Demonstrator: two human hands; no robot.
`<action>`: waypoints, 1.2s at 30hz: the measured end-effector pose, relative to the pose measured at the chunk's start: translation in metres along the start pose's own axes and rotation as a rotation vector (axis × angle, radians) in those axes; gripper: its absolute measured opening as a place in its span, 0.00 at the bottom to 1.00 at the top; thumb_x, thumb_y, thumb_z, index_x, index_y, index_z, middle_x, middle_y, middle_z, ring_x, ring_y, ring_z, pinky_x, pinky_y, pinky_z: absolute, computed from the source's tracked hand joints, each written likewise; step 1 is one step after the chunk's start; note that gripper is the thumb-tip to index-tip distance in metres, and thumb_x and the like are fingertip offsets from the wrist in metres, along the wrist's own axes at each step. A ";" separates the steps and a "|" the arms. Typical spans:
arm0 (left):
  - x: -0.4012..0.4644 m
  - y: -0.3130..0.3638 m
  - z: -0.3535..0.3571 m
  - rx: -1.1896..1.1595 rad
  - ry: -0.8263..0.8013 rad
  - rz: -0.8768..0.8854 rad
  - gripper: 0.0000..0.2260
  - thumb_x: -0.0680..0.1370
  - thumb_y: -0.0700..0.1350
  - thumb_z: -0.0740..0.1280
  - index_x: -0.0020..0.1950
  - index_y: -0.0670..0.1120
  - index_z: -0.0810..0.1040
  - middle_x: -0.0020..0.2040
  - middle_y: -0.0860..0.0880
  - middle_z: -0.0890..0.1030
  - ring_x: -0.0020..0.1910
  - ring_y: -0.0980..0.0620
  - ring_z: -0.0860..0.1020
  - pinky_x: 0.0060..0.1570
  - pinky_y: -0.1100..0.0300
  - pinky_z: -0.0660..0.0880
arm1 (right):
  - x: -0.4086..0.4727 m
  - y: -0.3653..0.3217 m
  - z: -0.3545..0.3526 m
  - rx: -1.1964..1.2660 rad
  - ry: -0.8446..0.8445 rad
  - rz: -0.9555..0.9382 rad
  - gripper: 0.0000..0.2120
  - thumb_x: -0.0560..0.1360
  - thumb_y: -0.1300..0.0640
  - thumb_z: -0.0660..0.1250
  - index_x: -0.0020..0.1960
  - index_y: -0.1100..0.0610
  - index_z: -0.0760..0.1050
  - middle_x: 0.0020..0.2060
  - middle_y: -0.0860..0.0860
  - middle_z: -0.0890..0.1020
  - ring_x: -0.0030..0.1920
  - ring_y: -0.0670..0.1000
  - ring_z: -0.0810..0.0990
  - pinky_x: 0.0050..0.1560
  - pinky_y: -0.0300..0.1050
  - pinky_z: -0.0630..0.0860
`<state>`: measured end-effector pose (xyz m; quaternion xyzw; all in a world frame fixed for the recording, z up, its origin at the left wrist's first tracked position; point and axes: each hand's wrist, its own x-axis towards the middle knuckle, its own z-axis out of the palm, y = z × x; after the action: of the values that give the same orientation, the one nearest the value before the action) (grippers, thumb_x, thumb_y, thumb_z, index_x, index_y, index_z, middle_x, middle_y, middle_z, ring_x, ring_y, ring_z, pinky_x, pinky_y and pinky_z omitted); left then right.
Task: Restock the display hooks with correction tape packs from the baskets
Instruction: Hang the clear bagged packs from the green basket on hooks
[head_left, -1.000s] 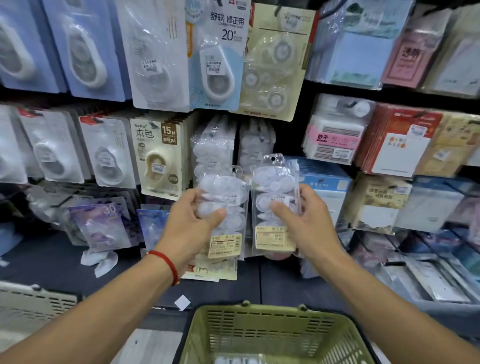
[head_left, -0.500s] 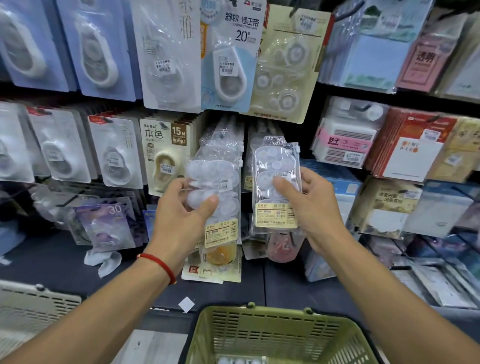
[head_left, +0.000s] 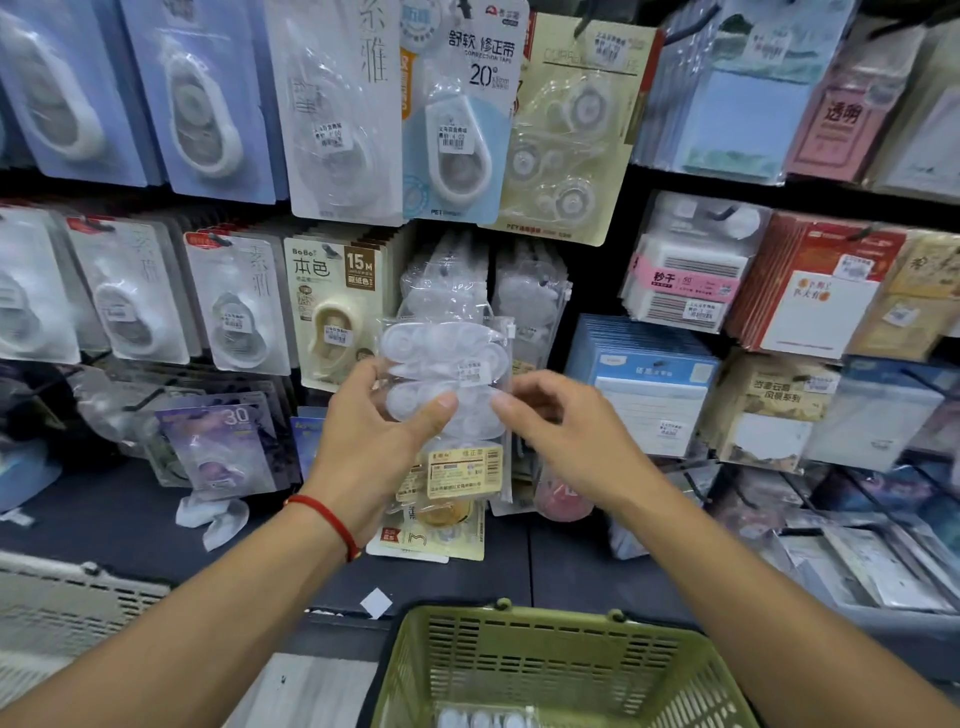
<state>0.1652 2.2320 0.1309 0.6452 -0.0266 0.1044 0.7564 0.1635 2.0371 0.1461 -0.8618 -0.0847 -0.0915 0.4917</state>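
Correction tape pack (head_left: 447, 395), clear with a yellow barcode label, mid-frame, gripped by left hand (head_left: 371, 441). Right hand (head_left: 566, 431) just beside, fingers loose, holding nothing. Above: blue card (head_left: 457, 109) reading "CORRECTION TAPE 20". Bottom: green basket (head_left: 561, 670).

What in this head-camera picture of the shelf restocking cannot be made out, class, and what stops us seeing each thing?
- Hook behind the clear pack: head view, hidden by the pack and the left hand.
- Contents of the green basket: cut off by the bottom edge.
- Small print on the pack's yellow label: too small and blurred.
- Whether the right hand touches the pack: unclear, fingertips blurred.
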 end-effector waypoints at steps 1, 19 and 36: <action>-0.001 0.000 0.001 -0.021 -0.011 -0.010 0.21 0.74 0.36 0.78 0.63 0.49 0.78 0.52 0.49 0.88 0.51 0.51 0.87 0.45 0.61 0.83 | 0.000 0.000 0.003 0.020 -0.003 0.003 0.06 0.80 0.49 0.73 0.55 0.49 0.81 0.49 0.46 0.86 0.51 0.45 0.84 0.53 0.40 0.80; 0.008 -0.001 -0.004 -0.009 0.088 -0.054 0.19 0.79 0.39 0.74 0.68 0.49 0.77 0.59 0.46 0.84 0.56 0.48 0.85 0.56 0.54 0.81 | 0.004 0.002 -0.015 0.365 0.321 0.092 0.07 0.83 0.51 0.69 0.56 0.54 0.77 0.45 0.58 0.87 0.42 0.49 0.80 0.46 0.44 0.77; -0.001 -0.004 0.007 0.029 -0.179 -0.015 0.20 0.76 0.35 0.75 0.65 0.50 0.79 0.52 0.46 0.86 0.50 0.50 0.86 0.49 0.58 0.83 | -0.002 0.012 0.004 0.069 0.028 -0.040 0.14 0.85 0.50 0.65 0.43 0.54 0.79 0.32 0.39 0.80 0.33 0.37 0.75 0.38 0.35 0.72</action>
<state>0.1656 2.2243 0.1279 0.6630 -0.0879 0.0411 0.7423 0.1642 2.0344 0.1341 -0.8410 -0.0979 -0.1104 0.5205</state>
